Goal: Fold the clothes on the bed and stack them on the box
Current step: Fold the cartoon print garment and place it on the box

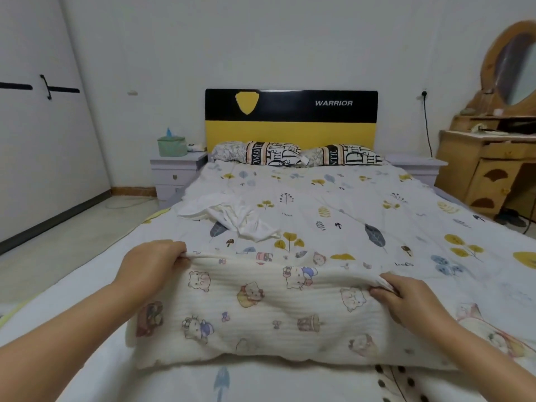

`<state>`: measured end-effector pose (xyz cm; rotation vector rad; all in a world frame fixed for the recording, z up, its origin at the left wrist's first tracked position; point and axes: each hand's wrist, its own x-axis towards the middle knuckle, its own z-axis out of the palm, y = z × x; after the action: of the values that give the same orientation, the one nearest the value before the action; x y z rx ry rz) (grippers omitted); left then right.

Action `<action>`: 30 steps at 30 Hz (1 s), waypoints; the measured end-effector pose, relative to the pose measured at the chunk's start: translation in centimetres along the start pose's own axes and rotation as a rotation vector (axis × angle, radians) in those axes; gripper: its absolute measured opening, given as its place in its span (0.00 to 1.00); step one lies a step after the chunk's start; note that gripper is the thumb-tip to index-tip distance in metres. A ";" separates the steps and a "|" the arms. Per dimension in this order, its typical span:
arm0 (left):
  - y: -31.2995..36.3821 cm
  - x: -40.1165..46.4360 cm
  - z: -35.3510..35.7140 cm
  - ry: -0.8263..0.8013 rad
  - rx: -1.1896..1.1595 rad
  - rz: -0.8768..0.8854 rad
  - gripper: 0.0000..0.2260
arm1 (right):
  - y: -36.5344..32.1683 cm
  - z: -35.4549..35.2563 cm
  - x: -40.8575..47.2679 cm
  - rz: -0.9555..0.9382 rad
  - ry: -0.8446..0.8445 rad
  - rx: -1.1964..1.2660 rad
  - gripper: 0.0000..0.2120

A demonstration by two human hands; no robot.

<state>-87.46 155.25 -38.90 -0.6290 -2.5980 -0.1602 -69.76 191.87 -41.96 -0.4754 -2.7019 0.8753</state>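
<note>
head cam | faces forward-down along bed toward headboard | near foot

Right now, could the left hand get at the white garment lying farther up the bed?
Probably yes: the white garment lies beyond the left hand with only open bedspread between, but that hand's grip is on the cartoon-print cloth and must let go first.

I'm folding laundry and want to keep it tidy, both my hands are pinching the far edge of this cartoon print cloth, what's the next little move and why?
Probably draw that edge toward you and lay it over the near half. The left hand and right hand each pinch a far corner of the cartoon print cloth, lifted and spread flat, so a fold in half looks ready.
</note>
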 end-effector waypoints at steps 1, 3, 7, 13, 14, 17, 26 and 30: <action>-0.2 1.2 0.8 0.003 0.027 0.016 0.08 | 0.0 0.1 1.5 -0.001 0.014 -0.025 0.14; -0.6 3.7 2.5 0.018 0.079 0.063 0.07 | 0.1 0.6 4.6 -0.011 0.031 -0.092 0.14; -1.9 8.4 6.6 0.102 0.158 0.209 0.04 | 1.0 2.4 10.6 -0.017 0.078 -0.281 0.12; -1.8 13.5 11.8 0.031 0.389 0.258 0.11 | 2.0 5.9 16.4 0.014 0.204 -0.564 0.12; -1.3 13.5 12.9 -0.020 0.410 0.201 0.09 | 2.0 6.8 16.7 0.074 0.187 -0.680 0.11; 0.8 13.1 15.5 -0.168 0.276 -0.234 0.23 | 1.4 9.6 16.9 0.263 0.120 -0.752 0.33; 4.1 7.3 21.7 -0.583 -0.039 -0.043 0.29 | 1.9 16.4 16.4 0.163 -0.229 -0.567 0.36; 3.2 7.4 22.5 -0.544 -0.032 -0.075 0.28 | 3.3 16.5 17.2 0.206 -0.198 -0.509 0.36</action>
<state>-101.04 165.95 -55.44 -0.6581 -3.1497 -0.0585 -90.37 192.46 -54.44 -0.8188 -3.0987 0.2714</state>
